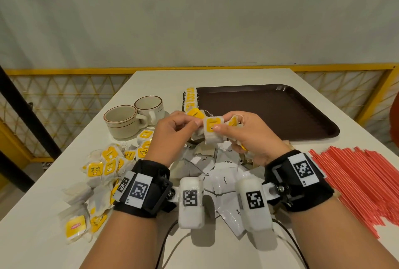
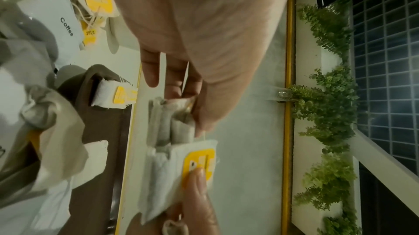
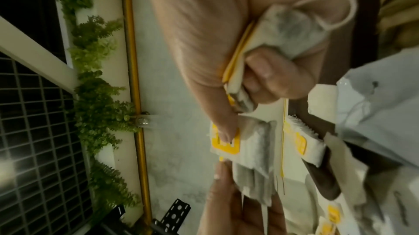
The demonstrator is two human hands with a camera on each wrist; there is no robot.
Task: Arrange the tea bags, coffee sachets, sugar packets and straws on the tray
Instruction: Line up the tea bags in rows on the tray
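Note:
Both hands hover over the middle of the white table, just in front of the brown tray [image 1: 269, 113]. My left hand [image 1: 194, 123] pinches a small bunch of tea bags [image 2: 172, 122] between thumb and fingers. My right hand [image 1: 218, 127] presses its thumb on the yellow tag of a tea bag [image 1: 212, 128] next to that bunch, and its curled fingers grip more tea bags [image 3: 283, 29]. A row of tea bags [image 1: 191, 98] stands along the tray's left edge. Loose tea bags [image 1: 103, 167] lie at the left, white coffee sachets [image 1: 224, 173] lie under the hands, and red straws [image 1: 356, 178] lie at the right.
Two cream cups [image 1: 123, 120] [image 1: 150, 106] stand at the back left, near the tea bag pile. The table's left edge runs close to the loose tea bags. A yellow mesh railing [image 1: 64, 96] stands behind the table.

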